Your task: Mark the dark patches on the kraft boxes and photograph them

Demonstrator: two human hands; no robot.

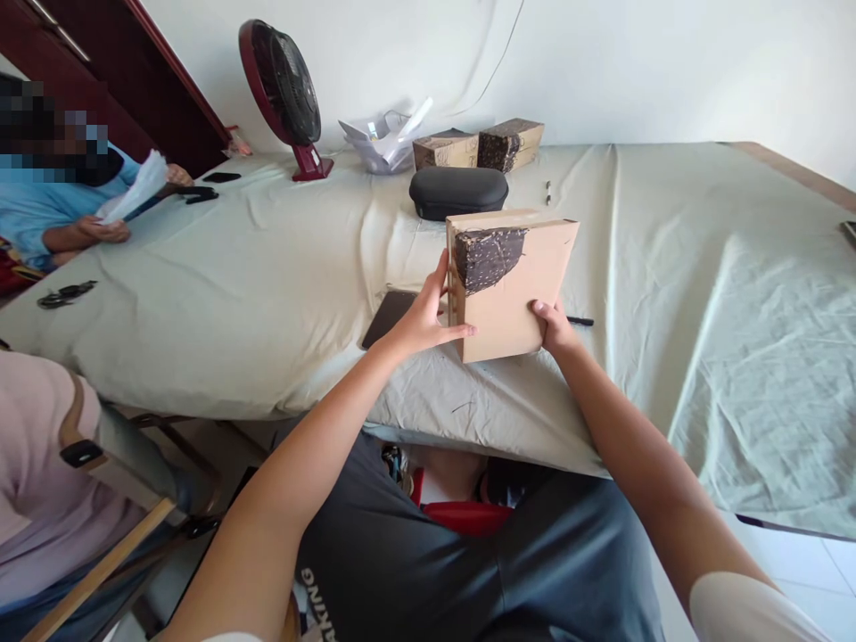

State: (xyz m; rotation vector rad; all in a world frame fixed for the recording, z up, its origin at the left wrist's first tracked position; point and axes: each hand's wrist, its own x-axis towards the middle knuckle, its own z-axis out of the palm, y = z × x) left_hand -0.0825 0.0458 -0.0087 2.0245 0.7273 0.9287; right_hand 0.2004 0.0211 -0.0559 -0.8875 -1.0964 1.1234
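Observation:
Between my two hands a cardboard box [505,308] is held tilted up over the near side of the table. A dark scribbled patch with light flecks covers its upper left corner. My left hand [428,314] grips the left side, thumb on the front face and fingers spread along the edge. On the lower right edge, my right hand [554,326] has its thumb on the front, its other fingers hidden behind. A flat dark object [388,318] lies by my left hand, and a black pen-like stick [580,321] pokes out beside my right hand.
Behind the box sit a black zip case [458,191], two patterned cardboard boxes [512,143] and a clear bin [381,152] with papers. A fan [287,89] stands at the back left. At the left, a person in blue [40,209] holds papers; another person's pink shirt [40,464] is nearer.

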